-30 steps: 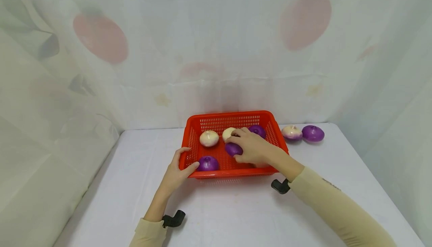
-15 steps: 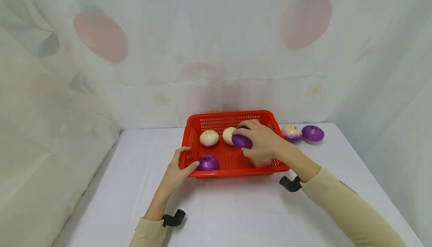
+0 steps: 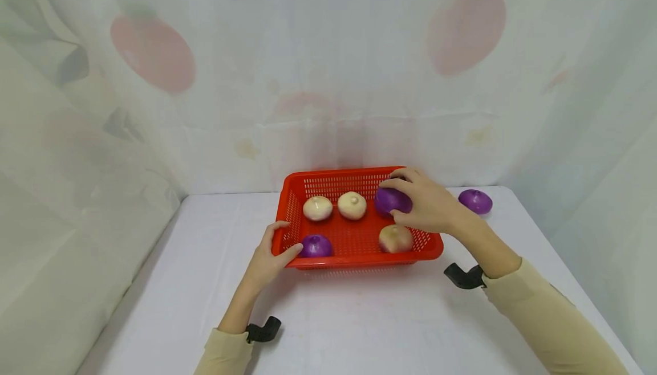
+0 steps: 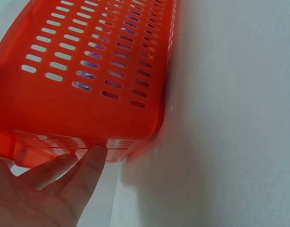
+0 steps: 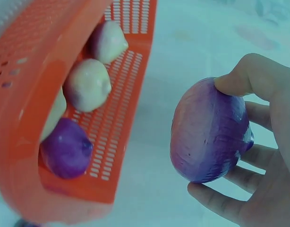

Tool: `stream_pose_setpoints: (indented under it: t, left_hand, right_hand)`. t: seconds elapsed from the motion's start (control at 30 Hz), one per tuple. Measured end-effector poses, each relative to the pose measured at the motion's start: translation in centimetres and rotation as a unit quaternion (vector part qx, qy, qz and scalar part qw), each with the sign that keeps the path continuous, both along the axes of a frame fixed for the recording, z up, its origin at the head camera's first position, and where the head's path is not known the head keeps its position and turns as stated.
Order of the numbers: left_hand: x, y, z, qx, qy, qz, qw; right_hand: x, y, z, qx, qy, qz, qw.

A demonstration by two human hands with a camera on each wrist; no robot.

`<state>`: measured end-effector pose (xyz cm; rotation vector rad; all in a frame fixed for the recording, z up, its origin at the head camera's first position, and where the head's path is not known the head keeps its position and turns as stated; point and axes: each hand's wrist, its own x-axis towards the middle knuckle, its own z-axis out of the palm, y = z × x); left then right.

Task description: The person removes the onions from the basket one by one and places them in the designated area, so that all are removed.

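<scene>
In the head view my right hand holds a purple onion over the back right of the red basket. The right wrist view shows thumb and fingers around this onion, its skin streaked and paler on one side. My left hand holds the basket's left front corner, thumb at the rim. From the left wrist view, its fingers lie against the outside of the short wall. Inside the basket lie pale onions and purple onions; one purple onion is mostly hidden behind my right hand in the head view.
Another purple onion lies on the white-covered table, right of the basket. A white curtain with printed fruit hangs behind the table and along its sides.
My right hand has moved right and slightly back with the purple onion, uncovering pale onions in the basket. It now hides the pale-and-purple onion on the table. My left hand has stayed put.
</scene>
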<state>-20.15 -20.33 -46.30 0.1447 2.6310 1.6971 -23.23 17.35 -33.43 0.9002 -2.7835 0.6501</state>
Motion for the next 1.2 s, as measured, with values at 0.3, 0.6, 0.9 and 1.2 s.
stream_pose_setpoints:
  t: [0.3,0.6,0.9,1.2]
  left_hand:
    - [-0.1,-0.1,0.0,-0.006,-0.001,0.006,1.0]
    - [-0.1,0.0,0.2,-0.008,-0.008,0.003,0.9999]
    - [0.0,0.0,0.1,-0.009,-0.006,0.004,0.9999]
    - [0.0,-0.1,0.0,-0.007,-0.006,0.005,0.9999]
  right_hand:
    - [0.4,3.0,0.1,-0.029,-0.008,-0.046,0.998]
    - [0.5,5.8,-0.3,-0.017,-0.014,-0.092,0.996]
    - [-0.2,8.5,-2.1,-0.009,-0.015,-0.122,0.992]
    - [-0.6,9.8,-4.5,0.017,-0.018,-0.138,0.99]
